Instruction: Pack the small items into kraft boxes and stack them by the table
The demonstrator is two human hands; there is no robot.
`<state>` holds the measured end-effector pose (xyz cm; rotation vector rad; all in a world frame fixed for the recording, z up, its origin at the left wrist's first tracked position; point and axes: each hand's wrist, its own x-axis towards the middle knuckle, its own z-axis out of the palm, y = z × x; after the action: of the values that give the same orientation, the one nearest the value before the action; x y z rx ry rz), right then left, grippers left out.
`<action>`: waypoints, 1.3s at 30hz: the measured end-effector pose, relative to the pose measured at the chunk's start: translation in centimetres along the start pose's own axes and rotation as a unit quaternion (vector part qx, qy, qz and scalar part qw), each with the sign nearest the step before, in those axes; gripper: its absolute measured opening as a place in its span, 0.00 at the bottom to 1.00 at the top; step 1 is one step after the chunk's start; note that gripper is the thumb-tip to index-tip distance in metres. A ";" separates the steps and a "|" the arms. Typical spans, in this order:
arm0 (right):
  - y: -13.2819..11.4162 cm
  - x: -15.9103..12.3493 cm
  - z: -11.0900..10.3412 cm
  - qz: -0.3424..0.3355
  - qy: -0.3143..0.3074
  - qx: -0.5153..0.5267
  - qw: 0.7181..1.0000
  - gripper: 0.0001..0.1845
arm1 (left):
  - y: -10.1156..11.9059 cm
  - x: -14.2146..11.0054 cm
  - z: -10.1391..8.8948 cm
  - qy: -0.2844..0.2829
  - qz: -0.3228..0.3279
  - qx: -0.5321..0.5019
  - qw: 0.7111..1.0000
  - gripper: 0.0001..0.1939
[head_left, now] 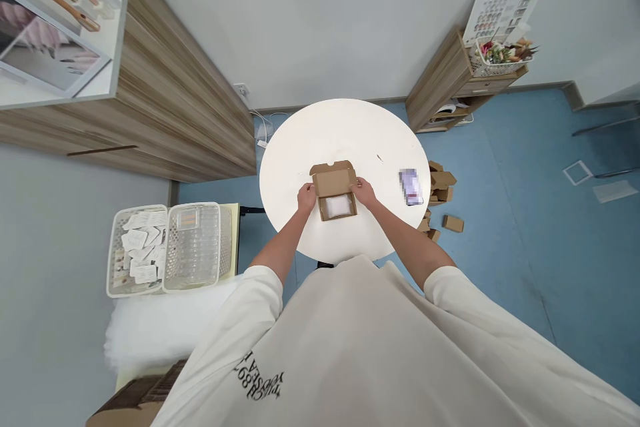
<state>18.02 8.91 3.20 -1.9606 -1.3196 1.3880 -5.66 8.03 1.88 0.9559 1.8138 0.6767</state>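
A small brown cardboard box (334, 181) sits on the round white table (345, 130) with its lid raised toward the far side. Inside it lies a flat white item (339, 205), seemingly wrapped; its kind does not show. My left hand (307, 197) grips the box at its left side, near the fold of the lid. At the right side my right hand (364, 192) has its fingers closed on the lid's side flap. Both thumbs and fingertips are small in view and partly hidden by the cardboard.
A pixelated purple object (411, 187) lies on the table's right side, and a small dark bit (379, 157) nearer the middle. Folded cardboard boxes (441, 183) are on the floor at right. White baskets (192, 247) and white wrapping (155, 323) are at left. Wooden cabinets (185, 67) stand behind.
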 end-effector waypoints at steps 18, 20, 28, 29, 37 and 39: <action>-0.3 -0.7 -1.2 0.051 -0.060 0.156 0.985 0.31 | -0.6 1.5 -1.3 -0.086 -0.110 -0.150 0.979 0.35; -0.6 -0.8 -1.4 0.056 -0.076 0.159 0.983 0.35 | -0.2 1.3 -1.6 -0.093 -0.107 -0.155 0.978 0.36; -2.2 -1.7 -2.6 0.033 -0.137 0.154 0.978 0.40 | 2.4 0.0 -2.1 -0.156 -0.037 -0.089 0.983 0.43; -2.3 -1.8 -2.8 0.035 -0.140 0.161 0.976 0.40 | 2.6 -0.1 -2.1 -0.156 -0.034 -0.095 0.982 0.42; -1.3 -2.8 -2.8 0.027 -0.153 0.208 0.966 0.37 | 1.0 -0.8 -2.7 -0.178 -0.025 -0.167 0.969 0.31; -0.7 -3.2 -2.4 0.013 -0.160 0.199 0.967 0.33 | 0.1 -1.0 -2.8 -0.175 -0.021 -0.146 0.973 0.24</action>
<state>19.63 7.00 6.37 -1.5380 -1.0334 1.8751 -7.98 7.09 3.59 0.7797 1.3766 0.6790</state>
